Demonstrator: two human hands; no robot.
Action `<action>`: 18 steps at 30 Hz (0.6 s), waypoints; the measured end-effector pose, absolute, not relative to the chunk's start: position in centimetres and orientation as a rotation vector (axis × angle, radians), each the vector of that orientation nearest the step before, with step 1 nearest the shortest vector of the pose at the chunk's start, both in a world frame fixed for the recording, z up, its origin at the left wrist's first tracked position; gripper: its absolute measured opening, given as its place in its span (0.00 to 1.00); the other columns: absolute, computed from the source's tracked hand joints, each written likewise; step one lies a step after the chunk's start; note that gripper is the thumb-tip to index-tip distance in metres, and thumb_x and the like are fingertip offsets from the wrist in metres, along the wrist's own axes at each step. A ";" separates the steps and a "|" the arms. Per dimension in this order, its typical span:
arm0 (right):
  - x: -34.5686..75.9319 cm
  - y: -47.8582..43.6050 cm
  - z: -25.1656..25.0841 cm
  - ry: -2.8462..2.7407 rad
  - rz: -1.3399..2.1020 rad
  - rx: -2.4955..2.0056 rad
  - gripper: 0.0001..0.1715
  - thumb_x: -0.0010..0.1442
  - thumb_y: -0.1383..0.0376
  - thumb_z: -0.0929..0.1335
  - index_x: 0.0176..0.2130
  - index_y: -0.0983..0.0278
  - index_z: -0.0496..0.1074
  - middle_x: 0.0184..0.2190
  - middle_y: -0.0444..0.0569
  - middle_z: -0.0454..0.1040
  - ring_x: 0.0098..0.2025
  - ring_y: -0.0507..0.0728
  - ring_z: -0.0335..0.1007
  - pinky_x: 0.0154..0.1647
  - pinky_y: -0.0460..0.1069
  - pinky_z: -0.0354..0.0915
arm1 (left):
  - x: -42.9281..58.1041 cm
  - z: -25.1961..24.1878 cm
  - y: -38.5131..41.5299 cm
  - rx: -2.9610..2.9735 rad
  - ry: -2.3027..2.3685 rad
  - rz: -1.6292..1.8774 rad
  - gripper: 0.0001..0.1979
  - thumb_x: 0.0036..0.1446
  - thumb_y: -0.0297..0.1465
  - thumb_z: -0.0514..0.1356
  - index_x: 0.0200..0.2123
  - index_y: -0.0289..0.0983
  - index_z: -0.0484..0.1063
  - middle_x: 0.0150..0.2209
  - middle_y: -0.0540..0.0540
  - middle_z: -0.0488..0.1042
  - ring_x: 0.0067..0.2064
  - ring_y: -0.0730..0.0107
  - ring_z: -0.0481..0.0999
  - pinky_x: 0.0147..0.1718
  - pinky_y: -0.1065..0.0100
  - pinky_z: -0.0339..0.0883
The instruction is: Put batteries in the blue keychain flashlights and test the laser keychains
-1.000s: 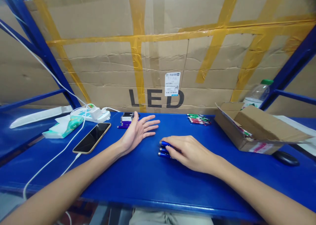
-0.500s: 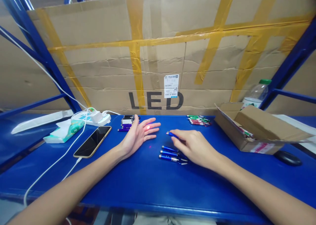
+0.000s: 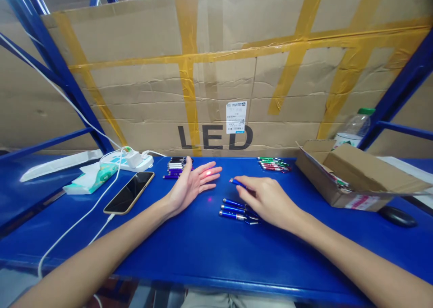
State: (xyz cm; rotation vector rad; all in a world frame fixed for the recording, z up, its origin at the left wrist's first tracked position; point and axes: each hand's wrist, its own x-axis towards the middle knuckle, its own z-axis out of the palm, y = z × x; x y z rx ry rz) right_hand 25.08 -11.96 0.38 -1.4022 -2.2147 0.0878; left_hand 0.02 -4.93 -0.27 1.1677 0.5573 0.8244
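Observation:
My right hand (image 3: 267, 199) is closed around a blue pen light (image 3: 237, 183), its tip pointing left. A red dot of light falls on the fingers of my left hand (image 3: 192, 184), which lies open, palm up, on the blue table (image 3: 203, 254). A fainter red spot shows on the table just below those fingers. Three more blue pen lights (image 3: 235, 209) lie side by side under my right hand's fingers. A pile of purple, black and white pens (image 3: 176, 166) sits behind my left hand.
A phone (image 3: 129, 192) on a white cable lies at the left, with a power strip (image 3: 130, 160) and a tissue pack (image 3: 89, 181) behind it. Green and red pens (image 3: 273, 164) lie at the back. An open cardboard box (image 3: 352, 175), a bottle (image 3: 352, 128) and a dark mouse (image 3: 396, 216) stand right.
My right hand lifted one blue pen light off the group and aimed it left; a red dot appeared on my left fingers. The left hand stayed open in place.

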 end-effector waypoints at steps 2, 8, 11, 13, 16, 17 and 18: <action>24.4 -12.8 0.5 -2.357 0.178 -1.212 0.19 0.78 0.60 0.61 0.54 0.59 0.80 0.46 0.50 0.86 0.44 0.60 0.84 0.45 0.52 0.70 | 0.0 -0.4 -4.8 1.162 0.546 0.823 0.45 0.71 0.62 0.39 0.72 0.37 0.66 0.74 0.36 0.64 0.76 0.45 0.60 0.73 0.46 0.52; 24.6 -12.6 -0.1 -2.266 0.024 -1.316 0.19 0.77 0.60 0.62 0.55 0.61 0.79 0.49 0.52 0.86 0.44 0.62 0.84 0.45 0.53 0.70 | -0.2 -0.5 -4.5 1.143 0.528 0.830 0.45 0.72 0.62 0.39 0.71 0.35 0.67 0.74 0.36 0.64 0.77 0.48 0.59 0.74 0.49 0.51; 25.5 -11.4 -0.3 -2.144 -0.064 -1.507 0.20 0.76 0.61 0.62 0.55 0.61 0.79 0.49 0.54 0.86 0.45 0.64 0.85 0.41 0.53 0.71 | -0.2 -0.3 -4.8 1.138 0.537 0.810 0.46 0.71 0.62 0.38 0.72 0.35 0.67 0.74 0.36 0.63 0.77 0.48 0.58 0.75 0.50 0.50; 25.7 -11.3 -0.2 -2.131 -0.050 -1.527 0.19 0.75 0.61 0.62 0.55 0.61 0.79 0.47 0.53 0.87 0.45 0.64 0.85 0.40 0.52 0.70 | -0.1 -0.2 -4.9 1.135 0.544 0.806 0.46 0.71 0.62 0.38 0.72 0.35 0.67 0.74 0.36 0.63 0.77 0.48 0.58 0.76 0.50 0.49; 25.0 -12.0 0.2 -2.265 0.065 -1.354 0.18 0.77 0.60 0.62 0.53 0.60 0.80 0.44 0.51 0.87 0.41 0.61 0.84 0.39 0.51 0.69 | -0.1 -0.2 -4.9 1.149 0.537 0.805 0.47 0.71 0.63 0.37 0.73 0.36 0.65 0.75 0.37 0.63 0.78 0.48 0.56 0.76 0.50 0.47; 24.6 -12.5 0.3 -2.331 0.114 -1.275 0.18 0.77 0.61 0.61 0.51 0.59 0.80 0.42 0.50 0.87 0.40 0.60 0.83 0.40 0.51 0.69 | -0.1 -0.3 -4.9 1.154 0.531 0.804 0.47 0.71 0.63 0.37 0.74 0.36 0.65 0.75 0.37 0.62 0.78 0.48 0.55 0.76 0.50 0.46; 24.3 -12.8 0.4 -2.383 0.149 -1.207 0.18 0.77 0.61 0.62 0.50 0.58 0.80 0.41 0.49 0.87 0.39 0.60 0.83 0.41 0.51 0.69 | -0.1 -0.3 -4.8 1.157 0.525 0.805 0.47 0.70 0.63 0.37 0.74 0.36 0.64 0.75 0.37 0.62 0.78 0.48 0.55 0.76 0.50 0.46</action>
